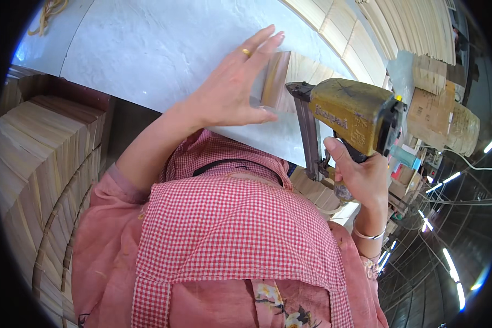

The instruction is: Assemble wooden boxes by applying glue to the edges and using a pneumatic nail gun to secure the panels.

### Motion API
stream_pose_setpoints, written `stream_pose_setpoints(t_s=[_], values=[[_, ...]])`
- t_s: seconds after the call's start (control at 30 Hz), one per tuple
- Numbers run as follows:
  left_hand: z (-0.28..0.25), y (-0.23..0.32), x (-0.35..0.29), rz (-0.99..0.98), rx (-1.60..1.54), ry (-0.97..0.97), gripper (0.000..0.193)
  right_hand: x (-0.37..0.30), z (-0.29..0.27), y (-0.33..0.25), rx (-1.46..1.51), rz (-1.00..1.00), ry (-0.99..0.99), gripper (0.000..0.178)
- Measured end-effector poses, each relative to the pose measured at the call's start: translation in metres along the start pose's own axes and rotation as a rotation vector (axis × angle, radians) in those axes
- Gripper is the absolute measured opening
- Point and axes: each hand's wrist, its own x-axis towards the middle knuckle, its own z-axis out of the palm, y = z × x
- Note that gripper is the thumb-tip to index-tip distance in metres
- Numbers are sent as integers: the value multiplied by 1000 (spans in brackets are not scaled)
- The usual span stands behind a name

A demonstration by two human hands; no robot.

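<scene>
Gingham apron (240, 235) nearest, right hand (367, 177) grips nail gun (341, 109).

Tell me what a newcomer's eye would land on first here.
Probably the yellow nail gun, gripped in the right hand, right of centre. Next, the red-checked apron filling the lower middle, then the open left hand above it, over the pale table.

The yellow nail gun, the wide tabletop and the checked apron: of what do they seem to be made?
Nail gun: probably painted metal; the mustard coating has dark scuffs.
Tabletop: glossy, faintly veined, bluish-white; polished stone, tile or laminate, I cannot tell which.
Apron: matte woven fabric, perhaps cotton, as its soft folds suggest.
</scene>
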Motion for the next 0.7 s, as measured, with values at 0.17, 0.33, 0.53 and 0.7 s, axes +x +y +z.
stream_pose_setpoints(t_s=[0.17,0.33,0.53,0.7], values=[[-14,4,-26,48,157,292,43,11,-7,3,20,-46,2,30],[-18,9,-39,-52,185,327,6,29,-18,-3,107,58,57,30],[-20,12,-37,-100,186,338,6,46,-25,-5,96,158,16,30],[-20,10,-37,-102,170,337,7,50,-30,-5,72,242,-59,39]])
